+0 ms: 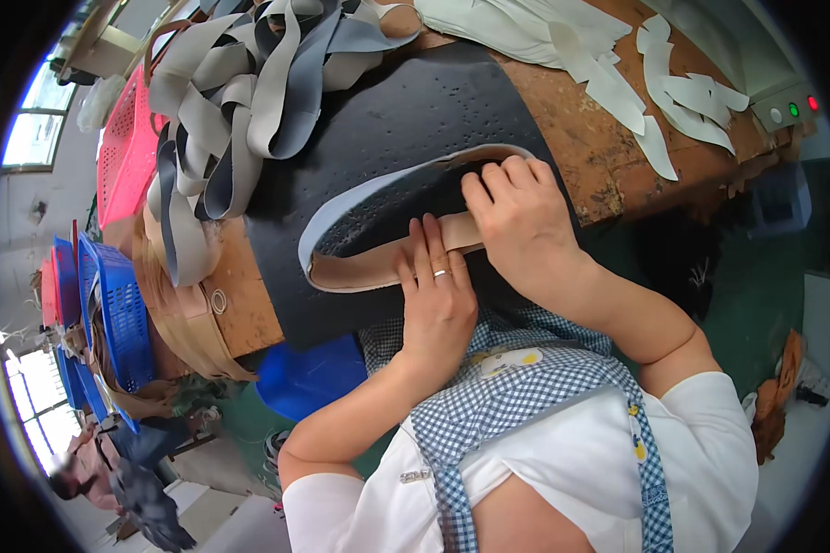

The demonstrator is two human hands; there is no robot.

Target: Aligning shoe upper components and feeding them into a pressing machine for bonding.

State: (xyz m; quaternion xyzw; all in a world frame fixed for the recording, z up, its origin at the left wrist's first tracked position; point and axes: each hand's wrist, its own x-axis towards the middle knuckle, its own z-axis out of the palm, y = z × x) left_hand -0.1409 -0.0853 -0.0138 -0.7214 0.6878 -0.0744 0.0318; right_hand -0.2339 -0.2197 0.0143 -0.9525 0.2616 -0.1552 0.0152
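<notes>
A long strip (pixel 364 265), beige on one face and pale blue-grey on the other, stands on edge as a narrow loop on a black pitted mat (pixel 406 106). My left hand (pixel 441 313), with a ring on one finger, lies across the loop's near side. Its fingers are stretched out and rest on the beige face. At the loop's right end my right hand (pixel 530 217) has its fingers curled and closed on the strip. The back of that hand hides the strip's end there.
Grey strips (pixel 240 101) are heaped at the mat's far left, with tan strips (pixel 180 318) hanging over the worn wooden table (pixel 572 129). White scraps (pixel 682 92) lie far right. Pink (pixel 124 152) and blue baskets (pixel 124 313) stand left. Another person (pixel 111 470) is at lower left.
</notes>
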